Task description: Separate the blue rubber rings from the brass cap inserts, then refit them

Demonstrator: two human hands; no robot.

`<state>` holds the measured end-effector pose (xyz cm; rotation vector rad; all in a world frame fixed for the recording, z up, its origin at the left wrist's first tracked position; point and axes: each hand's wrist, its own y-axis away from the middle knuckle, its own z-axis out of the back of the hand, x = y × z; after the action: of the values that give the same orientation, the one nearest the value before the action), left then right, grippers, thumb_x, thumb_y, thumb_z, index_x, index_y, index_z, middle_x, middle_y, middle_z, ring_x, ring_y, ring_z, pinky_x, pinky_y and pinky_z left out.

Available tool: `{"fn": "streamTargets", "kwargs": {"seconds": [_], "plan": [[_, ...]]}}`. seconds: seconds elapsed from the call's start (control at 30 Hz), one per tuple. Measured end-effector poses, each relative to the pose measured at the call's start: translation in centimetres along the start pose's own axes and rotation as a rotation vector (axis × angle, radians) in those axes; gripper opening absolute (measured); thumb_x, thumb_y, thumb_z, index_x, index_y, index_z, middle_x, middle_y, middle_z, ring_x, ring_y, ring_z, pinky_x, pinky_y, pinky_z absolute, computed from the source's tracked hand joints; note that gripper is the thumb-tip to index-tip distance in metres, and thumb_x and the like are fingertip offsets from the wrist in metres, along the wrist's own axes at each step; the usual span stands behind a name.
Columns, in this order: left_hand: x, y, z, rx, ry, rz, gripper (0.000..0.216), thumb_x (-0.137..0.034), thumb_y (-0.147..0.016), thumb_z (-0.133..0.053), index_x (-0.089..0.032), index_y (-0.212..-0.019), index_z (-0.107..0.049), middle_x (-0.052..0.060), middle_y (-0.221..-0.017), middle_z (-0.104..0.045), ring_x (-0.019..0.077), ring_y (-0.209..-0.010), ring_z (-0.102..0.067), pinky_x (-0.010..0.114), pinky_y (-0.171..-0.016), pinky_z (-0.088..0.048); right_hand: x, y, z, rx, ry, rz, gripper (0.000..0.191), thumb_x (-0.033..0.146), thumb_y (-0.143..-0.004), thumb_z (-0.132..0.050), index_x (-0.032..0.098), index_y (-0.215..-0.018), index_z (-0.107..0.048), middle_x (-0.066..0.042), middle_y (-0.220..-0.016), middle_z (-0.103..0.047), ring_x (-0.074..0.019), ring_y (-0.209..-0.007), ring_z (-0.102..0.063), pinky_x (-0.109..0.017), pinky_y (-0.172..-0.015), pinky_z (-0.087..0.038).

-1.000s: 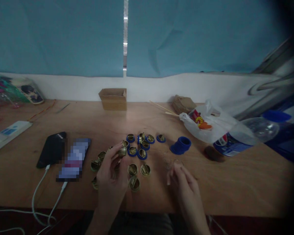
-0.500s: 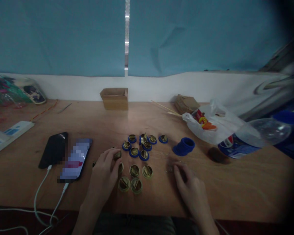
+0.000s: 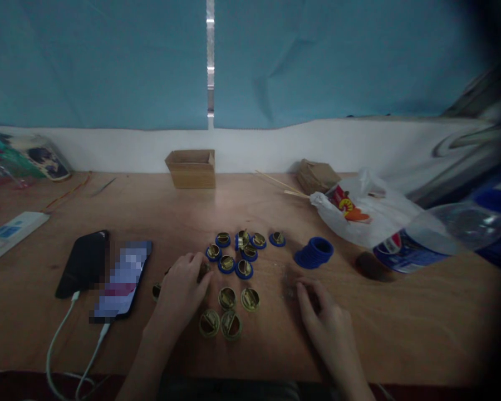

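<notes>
My left hand point(image 3: 183, 292) is curled at the left of the group, thumb and fingers closed around a round brass-coloured pin-back badge base point(image 3: 204, 269). Most of that piece is hidden by the fingers. Just right of it, several bare brass pin-back bases point(image 3: 227, 299) lie on the table with their pins up. Behind them sits a cluster of similar bases set in blue rings point(image 3: 244, 269). My right hand point(image 3: 328, 314) rests on the table, thumb and forefinger pinched beside small clear bits point(image 3: 290, 291); what it holds is too faint to name. A leaning stack of blue rings point(image 3: 315, 253) stands beyond it.
On the left lie a black power bank point(image 3: 83, 262), a phone point(image 3: 125, 278) with cables, and a power strip point(image 3: 14, 234). A small cardboard box point(image 3: 192, 170) stands at the back. A plastic bag point(image 3: 371, 211) and a tilted bottle point(image 3: 417, 242) occupy the right.
The view has shifted slightly. A brass base that showed beside my left thumb is no longer seen there, and the thumb has moved up against the held piece. My right hand stays in place.
</notes>
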<state>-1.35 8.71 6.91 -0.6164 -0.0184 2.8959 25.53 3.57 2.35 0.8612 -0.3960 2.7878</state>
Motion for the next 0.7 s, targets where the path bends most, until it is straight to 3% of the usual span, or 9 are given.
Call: {"fn": "streamTargets", "kwargs": {"seconds": [0.23,0.7], "plan": [[-0.3,0.0,-1.3,-0.003,-0.065,0.040,0.003,-0.019,-0.088,-0.057,-0.019,-0.090,-0.059,0.008,-0.096,-0.065,0.0292,-0.096,-0.060,0.037,-0.079,-0.045,-0.1,-0.2,-0.2,-0.006,-0.020,0.002,0.029,0.041,-0.093,-0.042,0.022,-0.095,-0.064,-0.007,-0.088,-0.077,-0.0263,-0.070,-0.075,-0.033,-0.059,-0.054],[-0.4,-0.3,-1.9,-0.036,-0.034,0.063,0.002,-0.019,-0.089,-0.057,-0.020,-0.090,-0.057,0.006,-0.098,-0.063,0.0243,-0.094,-0.061,0.033,-0.078,-0.046,0.2,-0.4,-0.3,0.011,-0.018,0.018,0.032,0.042,-0.093,-0.041,0.021,-0.096,-0.064,-0.008,-0.087,-0.077,-0.0270,-0.070,-0.075,-0.034,-0.059,-0.055]]}}
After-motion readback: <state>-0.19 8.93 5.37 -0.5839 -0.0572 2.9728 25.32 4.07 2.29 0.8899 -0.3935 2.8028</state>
